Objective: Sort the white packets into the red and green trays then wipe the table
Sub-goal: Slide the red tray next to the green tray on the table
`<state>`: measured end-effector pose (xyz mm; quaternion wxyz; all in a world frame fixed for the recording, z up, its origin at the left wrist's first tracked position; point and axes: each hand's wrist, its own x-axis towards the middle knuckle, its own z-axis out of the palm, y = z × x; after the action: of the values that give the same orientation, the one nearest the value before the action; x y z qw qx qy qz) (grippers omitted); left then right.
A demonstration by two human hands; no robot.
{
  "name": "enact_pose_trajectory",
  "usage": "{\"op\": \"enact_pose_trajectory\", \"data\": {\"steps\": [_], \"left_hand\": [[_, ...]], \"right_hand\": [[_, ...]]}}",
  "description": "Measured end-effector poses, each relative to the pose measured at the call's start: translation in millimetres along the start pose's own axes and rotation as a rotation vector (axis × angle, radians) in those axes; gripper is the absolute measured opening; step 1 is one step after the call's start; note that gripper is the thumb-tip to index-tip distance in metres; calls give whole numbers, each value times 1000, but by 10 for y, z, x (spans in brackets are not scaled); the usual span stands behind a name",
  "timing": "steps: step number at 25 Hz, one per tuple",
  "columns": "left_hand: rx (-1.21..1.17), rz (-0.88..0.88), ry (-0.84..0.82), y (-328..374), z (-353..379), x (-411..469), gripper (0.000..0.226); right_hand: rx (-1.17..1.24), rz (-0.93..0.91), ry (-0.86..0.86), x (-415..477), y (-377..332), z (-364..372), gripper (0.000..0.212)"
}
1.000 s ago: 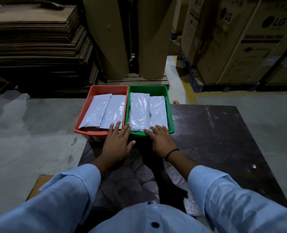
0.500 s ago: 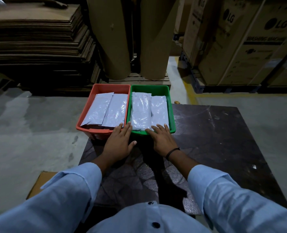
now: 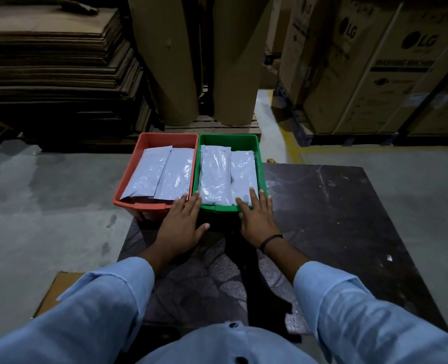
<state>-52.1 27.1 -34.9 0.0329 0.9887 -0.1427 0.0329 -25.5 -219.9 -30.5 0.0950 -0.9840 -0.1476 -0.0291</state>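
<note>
Lying flat, fingers (image 3: 183, 203) straight and empty, the left hand (image 3: 182, 227) touches the red tray (image 3: 127, 179) at its near rim, the right hand (image 3: 257, 223) the green tray (image 3: 228, 140); white packets (image 3: 216, 174) lie in both trays.

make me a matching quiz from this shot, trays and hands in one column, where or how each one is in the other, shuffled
Column 1:
1. red tray
2. green tray
3. left hand
4. right hand

Column 2:
a. black band on its wrist
b. the left-side tray
c. reaches to where both trays meet
d. the right-side tray

Pairs: 1-b, 2-d, 3-c, 4-a
</note>
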Motion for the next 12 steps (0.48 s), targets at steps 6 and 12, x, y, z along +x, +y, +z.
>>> {"op": "enact_pose_trajectory", "data": {"steps": [6,12], "left_hand": [[18,-8,-13,6,23,-5,84],[50,7,-10,5,22,-37,86]], "right_hand": [[51,-19,-16,18,79,-6,56],[56,-24,-12,15,84,5,53]]}}
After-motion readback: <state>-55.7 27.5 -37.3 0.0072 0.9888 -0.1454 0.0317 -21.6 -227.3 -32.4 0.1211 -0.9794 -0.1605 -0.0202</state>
